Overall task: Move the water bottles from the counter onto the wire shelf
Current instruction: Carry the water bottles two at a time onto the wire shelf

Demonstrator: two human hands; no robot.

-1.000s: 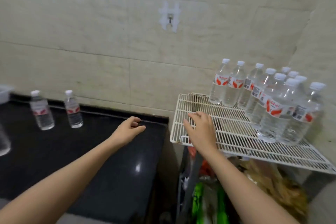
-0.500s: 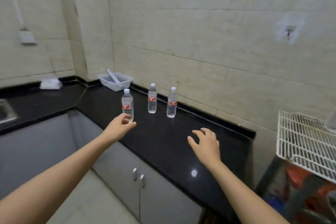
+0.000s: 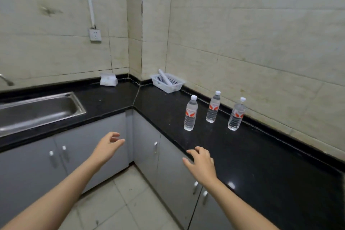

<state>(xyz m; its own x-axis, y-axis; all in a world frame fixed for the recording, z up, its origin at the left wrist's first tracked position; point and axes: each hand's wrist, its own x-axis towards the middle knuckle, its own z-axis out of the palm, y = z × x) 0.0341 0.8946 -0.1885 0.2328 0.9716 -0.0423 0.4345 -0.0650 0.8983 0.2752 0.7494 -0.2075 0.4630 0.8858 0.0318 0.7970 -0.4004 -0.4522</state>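
Observation:
Three clear water bottles with white caps and red-and-white labels stand upright on the black counter (image 3: pixel 261 164): the nearest bottle (image 3: pixel 190 113), a middle bottle (image 3: pixel 213 107) and a right bottle (image 3: pixel 236 114) close to the wall. My left hand (image 3: pixel 108 146) hovers in front of the grey cabinets, fingers loosely curled, holding nothing. Over the counter's front edge floats my right hand (image 3: pixel 201 162), fingers spread and empty, well short of the bottles. The wire shelf is out of view.
A white plastic basket (image 3: pixel 168 82) with a white tube in it sits in the counter's corner. A white tissue pack (image 3: pixel 108 79) lies by the back wall. A steel sink (image 3: pixel 37 110) is at the left. Grey cabinet doors (image 3: pixel 149 145) and tiled floor lie below.
My view has swung left, away from the wire shelf and its bottles, which left the frame. Both empty hands came along and now hover near the counter corner; the sink appeared.

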